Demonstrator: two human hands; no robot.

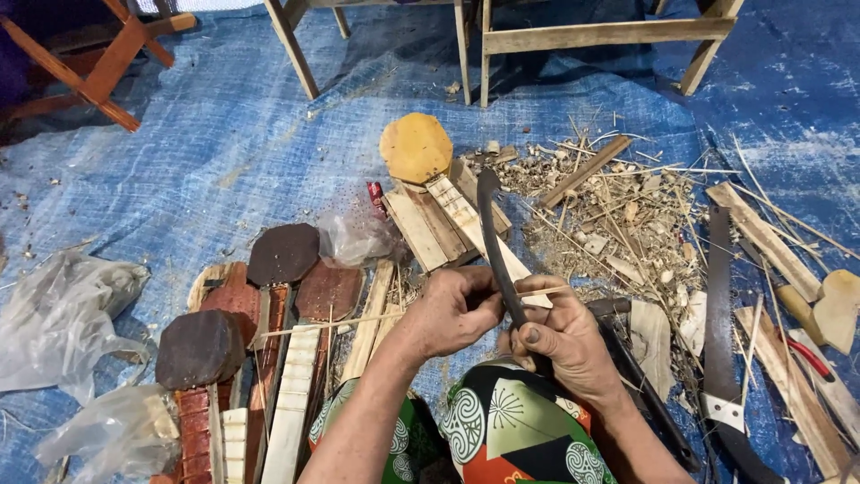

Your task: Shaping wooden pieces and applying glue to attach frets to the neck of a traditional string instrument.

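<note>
My right hand [563,339] grips the handle of a dark curved knife [491,235], whose blade arcs up and away from me. Pinched in my left hand [448,314] is a thin bamboo sliver [315,326] that runs out to the left and lies across the blade near my fingers. Both hands meet just above my knees, which are covered in patterned cloth [502,430].
A blue tarp [224,152] covers the floor. Wooden toy-guitar pieces with brown octagonal heads [283,254] lie at the left, a yellow octagonal piece [416,146] beyond. Shavings [618,215] pile at the right beside a saw [719,305]. Plastic bags [63,314] lie left; stool legs [582,40] stand behind.
</note>
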